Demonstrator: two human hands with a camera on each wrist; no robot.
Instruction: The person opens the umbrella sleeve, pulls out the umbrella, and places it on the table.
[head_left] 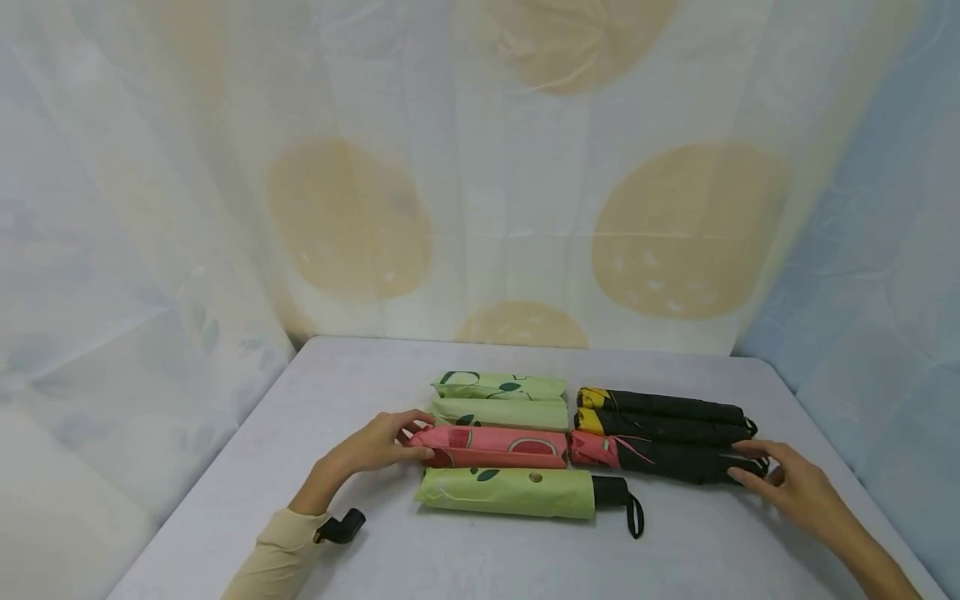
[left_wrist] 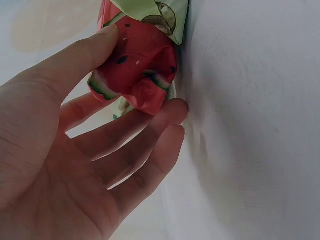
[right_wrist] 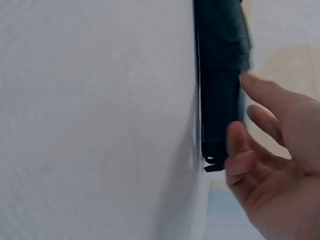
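Grey tabletop (head_left: pixel 225 500), draped fruit-print cloth (head_left: pixel 345 217) behind. Six folded umbrellas mid-table, long axes all running left-right. Red watermelon umbrella (head_left: pixel 491 447) third row on left, tip end twd left hand (head_left: pixel 375 446). Black umbrella w/ red end (head_left: pixel 667 457) to its right, handle end twd right hand (head_left: pixel 795 487). Green umbrella (head_left: pixel 510 492) nearest, black handle + strap pointing right. Left hand palm inward, thumb on top & fingers below, pinching watermelon umbrella's end; wrist view shows crumpled red fabric (left_wrist: pixel 135 70) betw. thumb and fingertips, not clear from head cam. Right hand fingers extended, relaxed, tips at black umbrella's handle (right_wrist: pixel 220 115); holding nothing.
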